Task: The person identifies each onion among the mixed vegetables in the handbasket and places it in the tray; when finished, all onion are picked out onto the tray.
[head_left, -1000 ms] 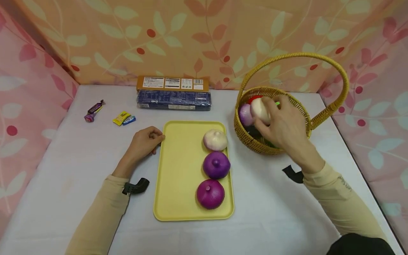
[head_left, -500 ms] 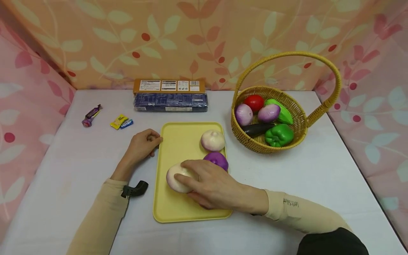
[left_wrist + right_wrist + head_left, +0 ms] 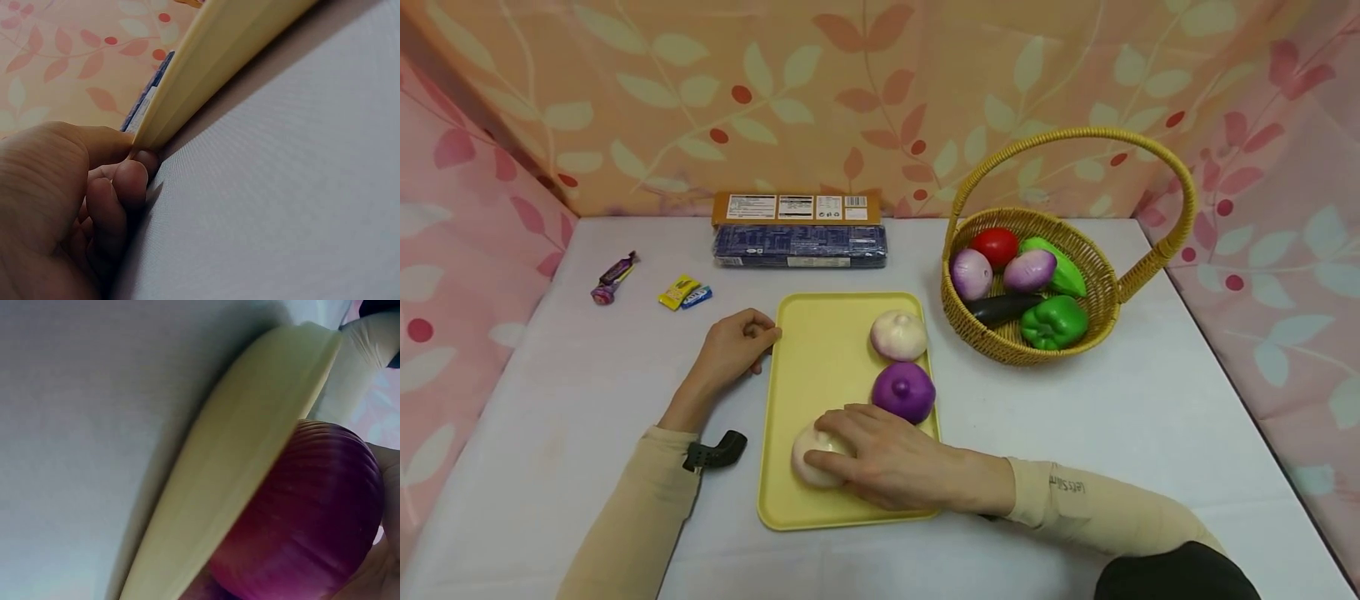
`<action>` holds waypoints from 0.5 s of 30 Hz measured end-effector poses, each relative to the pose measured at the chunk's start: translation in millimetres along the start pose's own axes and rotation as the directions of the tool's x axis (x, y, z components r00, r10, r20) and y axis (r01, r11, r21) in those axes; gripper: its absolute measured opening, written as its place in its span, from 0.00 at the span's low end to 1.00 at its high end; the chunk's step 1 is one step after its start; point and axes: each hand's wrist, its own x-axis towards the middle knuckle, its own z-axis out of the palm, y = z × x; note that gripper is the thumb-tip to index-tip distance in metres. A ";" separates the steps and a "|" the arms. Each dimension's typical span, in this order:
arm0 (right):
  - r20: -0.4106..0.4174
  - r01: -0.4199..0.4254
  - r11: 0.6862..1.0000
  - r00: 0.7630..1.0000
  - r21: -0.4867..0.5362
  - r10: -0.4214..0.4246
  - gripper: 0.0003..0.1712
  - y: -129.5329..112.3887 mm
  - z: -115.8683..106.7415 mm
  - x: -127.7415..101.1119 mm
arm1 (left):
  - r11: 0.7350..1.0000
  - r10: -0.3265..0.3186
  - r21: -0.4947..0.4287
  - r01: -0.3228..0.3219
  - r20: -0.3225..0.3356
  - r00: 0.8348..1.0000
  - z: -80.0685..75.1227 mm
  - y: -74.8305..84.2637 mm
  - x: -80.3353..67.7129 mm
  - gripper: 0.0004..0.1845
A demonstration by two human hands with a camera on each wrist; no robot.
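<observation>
While the fingertips of the right hand [image 3: 887,462] curved over the top and side of a white onion [image 3: 807,460], spread about as wide as the onion itself and gripping it, the left hand [image 3: 730,354] pinched the left rim of a yellow tray [image 3: 820,358], thumb on top and the other fingers curled in below. The gripped onion was in the tray's near half, a little left of its middle; whether it touched the tray's floor could not be told. A magenta onion [image 3: 312,512], hidden under the right hand in the head view, showed in the right wrist view just inside the tray's rim. Along the tray's right side sat a deep purple onion [image 3: 904,392] and, beyond it at the far end, a white onion with a purplish base [image 3: 898,335]. To the right of the tray's far end, apart from it, stood a wicker basket [image 3: 1018,355] with a tall handle, holding a tomato [image 3: 995,247], two pale purple onions [image 3: 972,275], a dark eggplant [image 3: 1003,308], a green bell pepper [image 3: 1055,322] and a long green vegetable [image 3: 1065,272]. Beyond the tray's far edge lay a blue package [image 3: 801,246] against a brown box [image 3: 796,207]; to the tray's far left were small wrapped sweets [image 3: 678,292].
</observation>
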 end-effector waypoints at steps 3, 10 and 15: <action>0.022 -0.005 1.000 1.000 -0.002 0.005 0.29 -0.6 -1.7 -2.5 | 1.000 -0.002 -0.007 0.002 0.002 1.000 0.5 0.1 0.1 0.14; 0.067 0.025 1.000 0.997 0.016 -0.026 0.27 -1.2 -5.6 -7.6 | 1.000 0.008 -0.002 -0.008 -0.001 1.000 0.9 -0.1 1.0 0.14; 0.028 0.026 1.000 0.999 0.008 -0.026 0.24 -1.7 -3.7 -6.8 | 1.000 0.003 -0.001 -0.003 -0.002 1.000 0.8 -0.5 0.8 0.14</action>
